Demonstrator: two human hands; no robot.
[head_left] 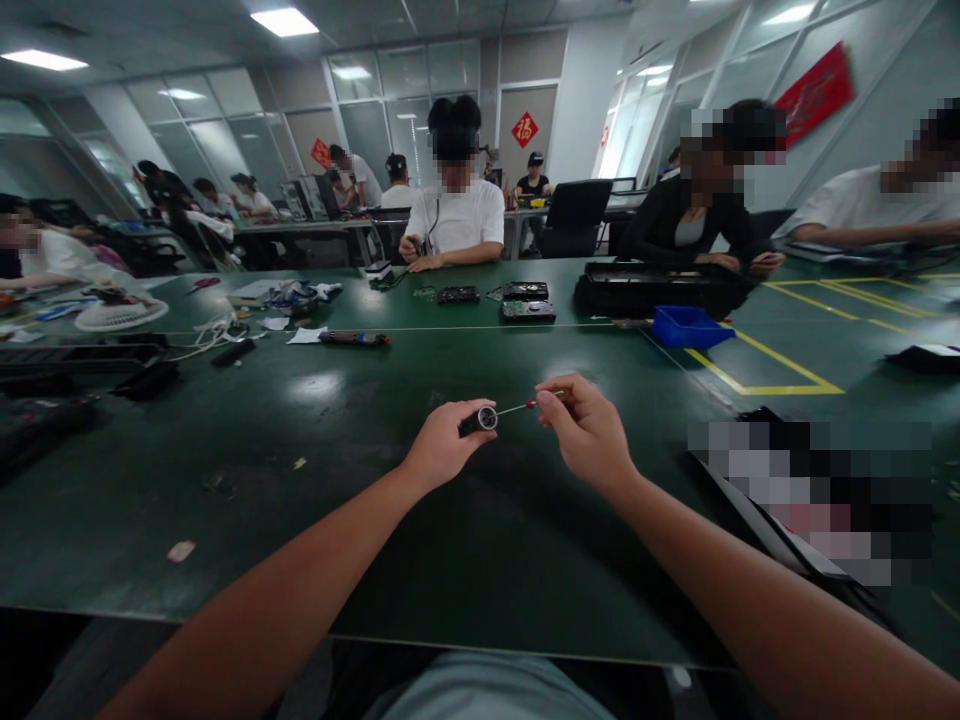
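My left hand (441,445) is closed around a short black cylinder (470,424), whose silver-rimmed round end (487,418) faces me. In my closed right hand (589,430) is a thin screwdriver (514,408) with a metal shaft and a bit of red at the handle. Its shaft points left, and the tip meets the rim of the cylinder or lies just beside it; I cannot tell which. Most of the screwdriver's handle is hidden by my fingers. Both hands are held above the green table (480,560).
Beyond my hands lie small electronic units (527,312) and a dark pen-shaped tool (354,339). A blue tray (690,327) sits by a long black casing (660,290). Cables and parts (217,330) clutter the left. A pixelated item (810,500) lies right. A co-worker (454,220) sits opposite.
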